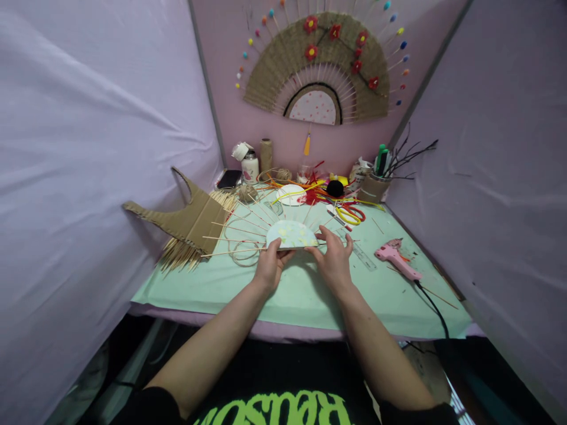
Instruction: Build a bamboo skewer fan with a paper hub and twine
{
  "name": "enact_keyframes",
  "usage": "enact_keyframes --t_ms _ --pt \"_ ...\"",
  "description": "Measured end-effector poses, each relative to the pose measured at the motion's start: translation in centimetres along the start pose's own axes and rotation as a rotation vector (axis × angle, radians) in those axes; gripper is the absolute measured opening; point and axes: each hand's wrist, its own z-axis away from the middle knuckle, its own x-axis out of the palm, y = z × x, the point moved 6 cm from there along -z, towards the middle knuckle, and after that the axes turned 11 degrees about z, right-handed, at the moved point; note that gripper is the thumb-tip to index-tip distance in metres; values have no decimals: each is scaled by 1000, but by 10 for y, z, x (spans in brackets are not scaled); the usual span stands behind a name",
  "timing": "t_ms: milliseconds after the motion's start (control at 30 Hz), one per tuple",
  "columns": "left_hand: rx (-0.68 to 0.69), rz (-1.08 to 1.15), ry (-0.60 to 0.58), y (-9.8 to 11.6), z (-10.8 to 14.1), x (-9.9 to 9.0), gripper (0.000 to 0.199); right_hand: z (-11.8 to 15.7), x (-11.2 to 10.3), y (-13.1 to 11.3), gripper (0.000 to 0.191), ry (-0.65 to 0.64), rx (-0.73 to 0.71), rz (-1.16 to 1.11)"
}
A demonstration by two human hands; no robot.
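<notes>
A pink glue gun (397,258) with a black cord lies at the right of my tabletop (195,292), which I see covered in pale green. Further back I pick out yellow-handled scissors (348,217) near a round black ball (335,188). To my left, a curved brown cardboard cutout (195,221) rests over thin wooden sticks (181,255). A dark phone (230,179) lies near an upright brown tube (266,156); a big brown fan (274,65) with red flowers hangs above.

Lilac fabric walls (496,147) enclose 1 green-topped table (212,289).
</notes>
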Motion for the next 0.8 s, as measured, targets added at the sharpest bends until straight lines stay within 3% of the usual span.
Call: enact_keyframes --t_ms 267,400,533,633,800 --pt "-23 41 35 5 -5 -5 16 -4 -5 7 30 -29 -139 -99" --pt "-40 68 34 5 -7 -7 15 -5 -13 6 36 -5 -163 -102" --pt "-64 70 8 3 -8 -6 16 -2 -17 -14 49 -33 -297 -38" --pt "-111 32 -26 -2 -6 -5 19 1 -13 -26 46 -69 -371 57" --pt "-124 -129 -190 -9 -2 2 31 0 -18 -27 26 28 -341 88"
